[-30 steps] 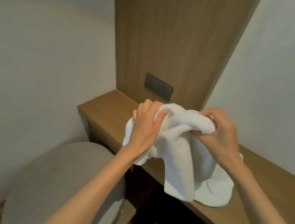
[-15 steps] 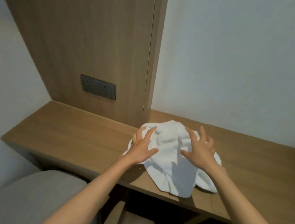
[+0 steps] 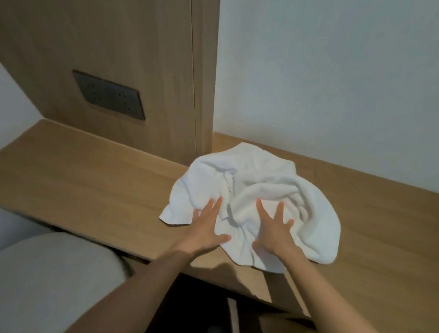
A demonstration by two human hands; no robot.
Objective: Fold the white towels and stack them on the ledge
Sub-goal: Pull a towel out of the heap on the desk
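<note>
Flattening the white towel | you are laying left hand and right hand on its near edge, fingers spread wide, gripping nothing | it is lying crumpled on the ledge, bulk far-right of your fingers, right hand nearer.

towel on the ledge, right of the socket plate; hands seemingly on it.

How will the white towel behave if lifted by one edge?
Probably floppy: the white towel lies crumpled in soft folds on the ledge, so it should sag. Pushed, it may bunch rather than slide; wrinkles gather by the right hand.
</note>
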